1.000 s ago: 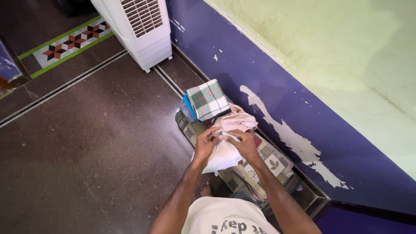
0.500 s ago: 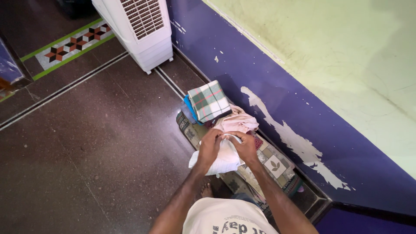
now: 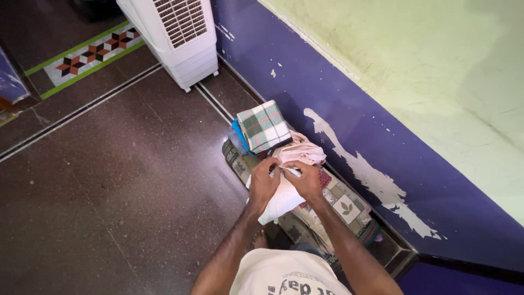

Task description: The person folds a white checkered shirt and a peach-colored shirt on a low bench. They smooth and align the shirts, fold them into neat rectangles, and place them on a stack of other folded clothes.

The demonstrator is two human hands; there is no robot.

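both hands, left hand [image 3: 263, 183] and right hand [image 3: 307, 180], pinch a white cloth [image 3: 278, 199] near the checked cloth [image 3: 263, 125].

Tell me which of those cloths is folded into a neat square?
The green-and-white checked cloth, lying on top of the pile by the purple wall. The pink cloth beside it is crumpled, and the white cloth hangs from both hands.

One head-worn camera looked steeply down from standing height, past the person's chest and forearms to the hands [image 3: 286, 183] at mid-frame. It faced the floor [image 3: 109, 207] where it met the wall [image 3: 382, 125], tilted, with a cooler [image 3: 177, 35] at the top edge.
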